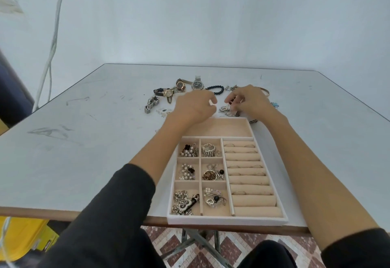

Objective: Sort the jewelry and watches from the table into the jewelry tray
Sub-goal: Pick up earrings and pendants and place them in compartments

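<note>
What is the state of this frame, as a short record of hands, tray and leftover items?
jewelry tray: six small compartments filled, rings in the rolls
left hand: beyond the tray, grip pinching a small white piece, it seems
right hand: beside it, fingers curled over loose jewelry; grip unclear
still on table: several watches, bead bracelet, bangle

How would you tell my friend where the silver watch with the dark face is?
On the grey table, look past the far end of the jewelry tray to the row of loose pieces. The silver watch lies between a rose-gold watch and a dark bead bracelet. Only it shows a silver case round a dark dial.
</note>
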Motion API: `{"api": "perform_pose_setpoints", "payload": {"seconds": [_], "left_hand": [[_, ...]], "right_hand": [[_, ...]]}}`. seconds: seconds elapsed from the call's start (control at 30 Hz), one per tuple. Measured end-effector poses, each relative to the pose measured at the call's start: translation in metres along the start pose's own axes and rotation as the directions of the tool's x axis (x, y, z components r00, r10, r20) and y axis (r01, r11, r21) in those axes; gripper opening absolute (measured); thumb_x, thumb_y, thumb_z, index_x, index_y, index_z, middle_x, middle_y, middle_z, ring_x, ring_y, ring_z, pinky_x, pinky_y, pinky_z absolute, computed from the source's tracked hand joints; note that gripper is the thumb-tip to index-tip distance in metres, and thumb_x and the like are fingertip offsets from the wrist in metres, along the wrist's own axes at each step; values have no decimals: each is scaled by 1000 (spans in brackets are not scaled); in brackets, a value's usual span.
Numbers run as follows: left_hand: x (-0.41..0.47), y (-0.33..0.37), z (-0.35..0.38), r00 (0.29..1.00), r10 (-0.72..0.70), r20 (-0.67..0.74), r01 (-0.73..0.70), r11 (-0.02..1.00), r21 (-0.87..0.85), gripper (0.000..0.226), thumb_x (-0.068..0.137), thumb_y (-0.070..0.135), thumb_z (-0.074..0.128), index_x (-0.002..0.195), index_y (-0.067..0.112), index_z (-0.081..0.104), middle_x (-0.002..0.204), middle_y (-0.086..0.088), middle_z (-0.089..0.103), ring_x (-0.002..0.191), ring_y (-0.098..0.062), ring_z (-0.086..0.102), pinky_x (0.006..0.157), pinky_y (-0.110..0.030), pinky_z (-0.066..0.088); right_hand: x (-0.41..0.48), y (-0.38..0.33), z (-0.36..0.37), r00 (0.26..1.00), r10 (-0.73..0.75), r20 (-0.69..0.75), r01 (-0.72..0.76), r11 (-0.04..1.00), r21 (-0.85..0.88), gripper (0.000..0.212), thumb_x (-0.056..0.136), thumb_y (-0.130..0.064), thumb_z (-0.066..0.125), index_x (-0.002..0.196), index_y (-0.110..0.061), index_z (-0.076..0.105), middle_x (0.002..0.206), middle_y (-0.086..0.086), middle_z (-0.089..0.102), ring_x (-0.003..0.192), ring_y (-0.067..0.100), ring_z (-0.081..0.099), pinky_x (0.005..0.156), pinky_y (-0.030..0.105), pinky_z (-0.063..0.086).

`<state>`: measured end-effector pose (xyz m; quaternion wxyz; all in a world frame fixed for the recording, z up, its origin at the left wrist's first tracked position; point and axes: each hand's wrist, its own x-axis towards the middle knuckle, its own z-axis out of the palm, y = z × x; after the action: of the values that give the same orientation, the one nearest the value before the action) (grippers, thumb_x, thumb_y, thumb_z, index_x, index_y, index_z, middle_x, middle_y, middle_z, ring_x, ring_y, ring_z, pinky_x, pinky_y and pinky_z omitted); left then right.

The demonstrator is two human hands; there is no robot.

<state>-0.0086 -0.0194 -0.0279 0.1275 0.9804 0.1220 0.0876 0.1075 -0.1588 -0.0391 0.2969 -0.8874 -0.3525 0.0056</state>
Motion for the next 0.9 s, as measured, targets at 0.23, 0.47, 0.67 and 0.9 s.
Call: {"api": "perform_pose_setpoints", "payload": {"seconds": [0.23, 0.47, 0.67, 0.9], "left_hand": [[34, 14, 17, 999, 45, -23, -40, 981, 190, 34, 96, 37, 51, 129, 33, 53, 128, 2, 58, 120, -21, 53, 84, -34, 40], [36, 11, 21, 993, 50, -103, -33, 987, 160, 15, 91, 33, 58, 103, 33, 66, 114, 3, 65, 107, -22, 60, 75, -31, 40], [37, 4, 19, 997, 15, -82, -15, 1000, -7, 4, 86, 28, 60, 85, 32, 58, 106, 3, 67, 100, -24, 62, 74, -31, 45], [29, -13, 8, 998, -55, -33, 34, 895, -445, 14, 82, 30, 67, 72, 30, 58, 87, 3, 67, 89, -20, 64, 81, -38, 52]], "right_hand": [[5, 6, 9, 999, 18, -31, -20, 999, -36, 19, 79, -4, 70, 91, -19, 74, 76, -6, 67, 79, 13, 58, 71, 27, 43], [3, 5, 11, 998, 5, -55, -9, 998, -70, 11, 79, -8, 70, 82, -19, 73, 77, -6, 63, 77, 13, 56, 67, 26, 38], [2, 3, 10, 998, 4, -60, -9, 997, -72, 12, 79, -11, 69, 77, -23, 69, 73, -9, 59, 77, 12, 54, 65, 26, 37], [0, 0, 10, 998, -5, -60, 0, 997, -83, 9, 80, -13, 69, 78, -22, 70, 76, -8, 60, 81, 14, 57, 66, 26, 38]]}}
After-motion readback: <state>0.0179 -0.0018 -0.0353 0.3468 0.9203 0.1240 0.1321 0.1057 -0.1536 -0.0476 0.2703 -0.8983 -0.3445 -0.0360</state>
